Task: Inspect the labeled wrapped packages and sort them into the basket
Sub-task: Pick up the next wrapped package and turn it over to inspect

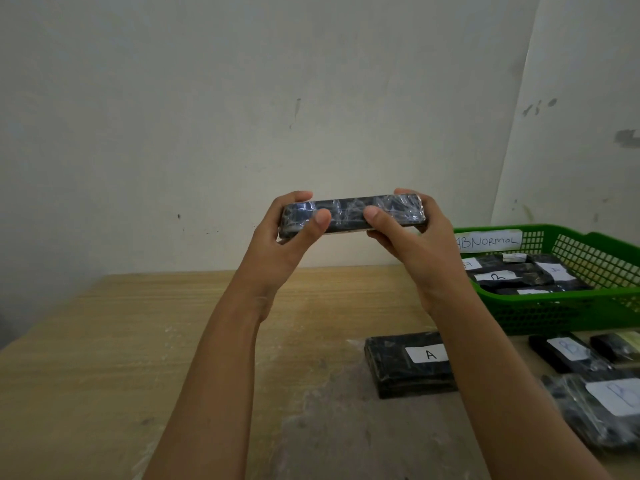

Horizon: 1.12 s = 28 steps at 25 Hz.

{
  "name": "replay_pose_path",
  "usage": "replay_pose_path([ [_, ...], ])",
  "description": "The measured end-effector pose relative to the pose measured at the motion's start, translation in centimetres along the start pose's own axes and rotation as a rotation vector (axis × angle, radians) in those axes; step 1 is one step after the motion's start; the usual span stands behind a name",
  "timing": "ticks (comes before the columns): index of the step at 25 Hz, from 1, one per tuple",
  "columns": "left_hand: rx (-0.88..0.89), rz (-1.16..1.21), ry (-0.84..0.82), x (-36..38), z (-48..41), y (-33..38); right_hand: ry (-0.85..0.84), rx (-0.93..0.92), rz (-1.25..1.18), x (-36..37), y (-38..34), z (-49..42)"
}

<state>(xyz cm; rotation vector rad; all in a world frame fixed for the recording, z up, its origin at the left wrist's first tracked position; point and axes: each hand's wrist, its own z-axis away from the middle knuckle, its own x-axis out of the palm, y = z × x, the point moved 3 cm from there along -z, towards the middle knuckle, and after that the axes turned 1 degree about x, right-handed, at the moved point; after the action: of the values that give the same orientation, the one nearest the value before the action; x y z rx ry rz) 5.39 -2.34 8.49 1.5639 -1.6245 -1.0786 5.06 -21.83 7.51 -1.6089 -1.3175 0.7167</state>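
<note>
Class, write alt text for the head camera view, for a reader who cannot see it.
The left hand and right hand hold a black plastic-wrapped package by its ends above a wooden table. At right, a green basket labelled ABNORMAL holds labelled packages; more lie on the table, including a package marked A.

Both arms are being held up, the left hand [281, 244] and right hand [412, 249] being clamped on a wrapped package's [349, 213] ends.
</note>
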Motion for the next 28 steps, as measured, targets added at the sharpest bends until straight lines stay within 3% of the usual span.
replay_pose_path([
  [8,0.029,0.015,0.171,0.4,-0.6,-0.7,0.022,0.001,-0.012,0.6,0.3,0.2],
  [13,0.038,0.003,0.182,0.1,-0.6,-0.6,0.018,-0.009,0.006,0.7,0.1,0.4],
  [16,0.032,0.011,0.181,0.1,-0.5,-0.4,-0.014,0.027,-0.117,0.8,-0.3,0.5],
  [21,0.031,0.014,0.099,0.4,-0.2,0.2,0.026,0.003,-0.156,0.3,-0.4,0.2],
  [28,0.000,0.068,0.121,-0.2,-0.4,-0.3,-0.125,0.029,-0.196,0.0,-0.9,0.0],
])
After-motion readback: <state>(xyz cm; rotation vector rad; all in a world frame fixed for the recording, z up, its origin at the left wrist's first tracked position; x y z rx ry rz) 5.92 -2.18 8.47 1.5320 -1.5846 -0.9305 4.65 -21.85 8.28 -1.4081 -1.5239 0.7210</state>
